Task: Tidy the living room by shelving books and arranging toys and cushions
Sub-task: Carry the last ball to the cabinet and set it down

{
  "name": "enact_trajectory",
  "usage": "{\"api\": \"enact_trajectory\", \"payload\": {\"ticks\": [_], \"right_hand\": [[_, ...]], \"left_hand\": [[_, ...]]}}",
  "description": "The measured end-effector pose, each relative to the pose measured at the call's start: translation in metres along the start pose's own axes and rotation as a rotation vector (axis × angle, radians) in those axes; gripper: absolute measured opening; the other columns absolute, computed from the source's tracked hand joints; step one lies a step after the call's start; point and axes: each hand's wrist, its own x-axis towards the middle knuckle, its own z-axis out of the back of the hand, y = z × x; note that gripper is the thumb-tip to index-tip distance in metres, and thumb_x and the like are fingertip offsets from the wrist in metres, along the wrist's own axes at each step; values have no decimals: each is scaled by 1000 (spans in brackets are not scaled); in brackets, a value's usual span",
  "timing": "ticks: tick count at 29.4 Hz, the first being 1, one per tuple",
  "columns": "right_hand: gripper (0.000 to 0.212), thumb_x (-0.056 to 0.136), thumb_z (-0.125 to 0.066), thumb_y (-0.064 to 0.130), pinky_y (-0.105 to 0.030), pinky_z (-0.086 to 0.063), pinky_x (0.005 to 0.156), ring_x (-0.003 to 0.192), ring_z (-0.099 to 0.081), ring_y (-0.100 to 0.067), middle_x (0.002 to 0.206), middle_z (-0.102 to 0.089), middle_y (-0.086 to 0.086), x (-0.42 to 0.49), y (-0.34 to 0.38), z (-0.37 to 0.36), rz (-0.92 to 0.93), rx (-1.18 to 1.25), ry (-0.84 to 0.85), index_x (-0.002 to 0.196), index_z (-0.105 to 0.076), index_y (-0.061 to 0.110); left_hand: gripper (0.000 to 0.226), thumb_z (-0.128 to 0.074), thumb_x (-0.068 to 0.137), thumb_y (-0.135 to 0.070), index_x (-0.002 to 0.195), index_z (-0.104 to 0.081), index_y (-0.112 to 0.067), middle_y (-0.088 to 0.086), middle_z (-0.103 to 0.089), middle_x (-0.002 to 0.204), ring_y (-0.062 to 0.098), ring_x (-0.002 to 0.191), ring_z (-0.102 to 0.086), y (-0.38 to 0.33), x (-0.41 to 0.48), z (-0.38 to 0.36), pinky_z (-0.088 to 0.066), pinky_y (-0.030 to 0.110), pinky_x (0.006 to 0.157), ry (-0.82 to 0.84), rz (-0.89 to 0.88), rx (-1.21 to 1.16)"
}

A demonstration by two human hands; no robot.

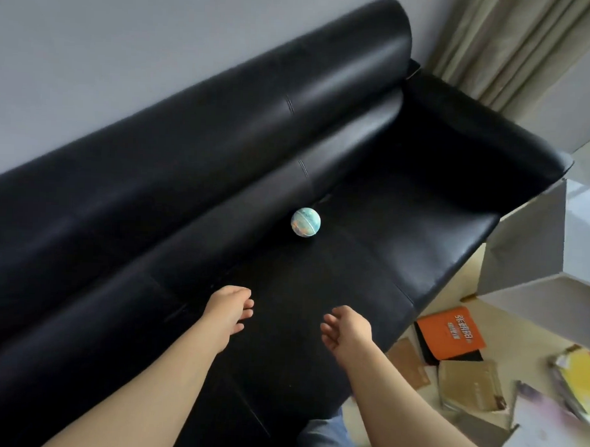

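Black leather sofa (pixel 373 132) runs along grey wall, beige curtain (pixel 500 46) at far end. Small blue-green ball (pixel 305 222) sits on sofa seat near backrest, well ahead of both hands, touching neither. Left hand (pixel 228 309) and right hand (pixel 345 327) hover over seat, palms facing each other, fingers loosely spread, holding nothing. Orange book (pixel 450 332) and several brown ones lie scattered on floor beside sofa, yellow one (pixel 579 377) at right edge.
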Motion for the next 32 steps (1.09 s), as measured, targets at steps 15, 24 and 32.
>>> {"api": "enact_trajectory", "payload": {"ticks": [15, 24, 32], "right_hand": [[13, 92, -46, 12, -26, -43, 61, 57, -50, -15, 69, -56, -2, 249, 153, -42, -212, -73, -30, 103, -53, 14], [16, 94, -48, 15, -26, -48, 61, 69, -60, -16, 78, -63, -3, 279, 144, -25, -306, 67, -26, 106, -57, 12], [24, 91, -53, 37, -41, -51, 85, 92, -66, -28, 102, -68, -10, 195, 156, -39, -196, 62, 217, 98, -64, 17]], "left_hand": [[67, -53, 91, -27, 147, -16, -38, -6, 0, 155, 26, 137, -18, -125, 262, -180, -34, 43, 102, 119, -561, 1511], [68, -75, 72, -22, 120, -35, -51, -1, -33, 127, 28, 95, -57, -112, 291, -219, -56, 39, 68, 170, -254, 1026], [39, -55, 89, -42, 124, -38, -43, 11, -64, 108, 31, 85, -69, -117, 167, -194, -57, 40, 73, 569, 40, 419]]}}
